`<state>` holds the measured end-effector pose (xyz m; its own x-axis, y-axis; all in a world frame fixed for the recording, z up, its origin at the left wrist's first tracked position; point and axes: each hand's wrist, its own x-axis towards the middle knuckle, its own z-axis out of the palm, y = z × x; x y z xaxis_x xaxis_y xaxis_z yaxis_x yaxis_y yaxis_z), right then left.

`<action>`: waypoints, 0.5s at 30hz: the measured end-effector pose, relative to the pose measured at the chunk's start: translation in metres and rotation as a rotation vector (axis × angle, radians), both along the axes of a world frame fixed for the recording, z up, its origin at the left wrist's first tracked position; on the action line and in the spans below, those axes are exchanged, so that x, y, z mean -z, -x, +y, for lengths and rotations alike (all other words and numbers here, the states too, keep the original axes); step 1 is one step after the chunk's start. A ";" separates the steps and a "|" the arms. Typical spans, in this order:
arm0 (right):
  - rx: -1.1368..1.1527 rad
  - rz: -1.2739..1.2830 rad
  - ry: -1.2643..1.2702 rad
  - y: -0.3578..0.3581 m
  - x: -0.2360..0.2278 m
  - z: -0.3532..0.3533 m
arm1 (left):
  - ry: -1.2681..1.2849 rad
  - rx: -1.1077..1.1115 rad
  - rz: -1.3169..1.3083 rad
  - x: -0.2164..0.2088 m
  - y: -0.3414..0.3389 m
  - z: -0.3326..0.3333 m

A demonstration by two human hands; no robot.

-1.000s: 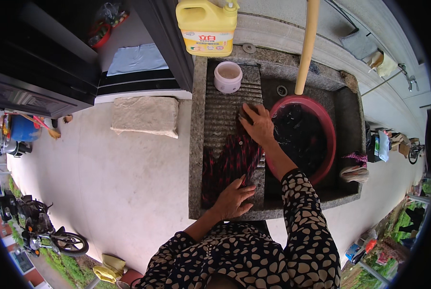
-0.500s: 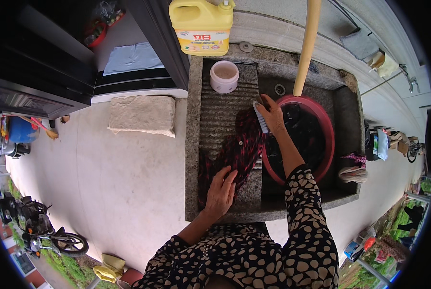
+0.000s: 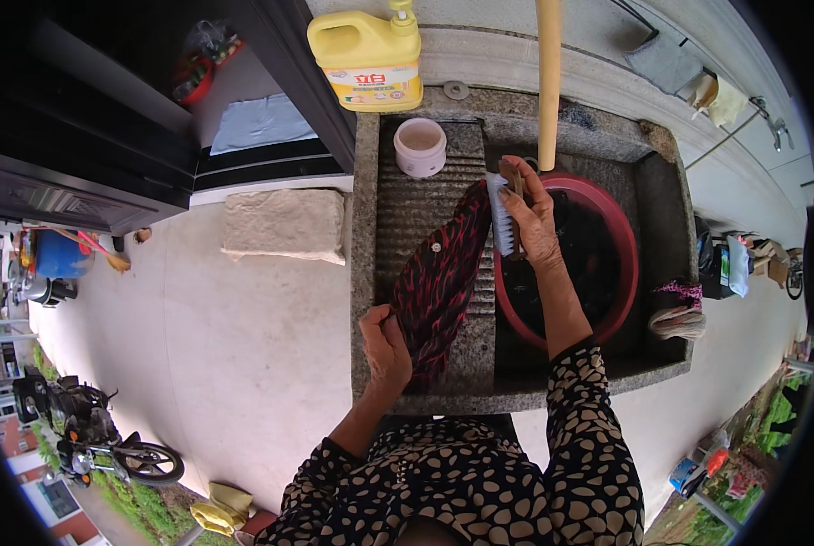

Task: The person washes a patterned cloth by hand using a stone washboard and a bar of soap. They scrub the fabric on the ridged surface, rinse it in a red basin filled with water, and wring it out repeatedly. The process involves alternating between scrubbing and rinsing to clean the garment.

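A black and red patterned cloth garment (image 3: 442,287) with a small pale button lies slanted over the ribbed washboard side of the stone sink (image 3: 363,209). My left hand (image 3: 386,350) is closed on the garment's lower left edge. In my right hand (image 3: 536,223) is a scrub brush (image 3: 502,214) with pale bristles and a brown back, held on edge at the garment's upper right end. Just right of that hand, a red basin (image 3: 627,259) holds dark cloth in water. A small pale pink tub (image 3: 420,153) sits at the top of the washboard.
A yellow pump jug (image 3: 371,86) stands behind the sink. A thick wooden pole (image 3: 548,86) slants down to the basin's far rim. Mop-like strands (image 3: 677,322) hang over the sink's right wall. A wrapped block (image 3: 284,226) lies on the floor at left, near an open doorway.
My left hand has gone from lying on the garment to gripping its left edge, and the cloth is spread wider. The brush has turned upright, its bristles facing left.
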<state>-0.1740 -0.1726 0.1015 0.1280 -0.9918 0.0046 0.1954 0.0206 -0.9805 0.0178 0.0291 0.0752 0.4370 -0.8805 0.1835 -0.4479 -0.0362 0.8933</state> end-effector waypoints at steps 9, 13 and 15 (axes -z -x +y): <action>0.262 1.276 0.106 0.083 0.159 0.086 | 0.013 0.469 -0.629 0.041 0.030 0.011; 0.129 1.404 -0.043 0.110 0.183 0.107 | -0.066 0.459 -0.488 0.039 0.030 0.006; 0.185 1.170 -0.094 0.110 0.181 0.092 | -0.039 0.437 -0.474 0.041 0.028 0.002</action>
<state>-0.2835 -0.0809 -0.0793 -0.1392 -0.9859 -0.0932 -0.8104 0.1674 -0.5615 -0.0102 0.0309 0.0346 -0.0841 -0.9689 0.2326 -0.7746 0.2104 0.5965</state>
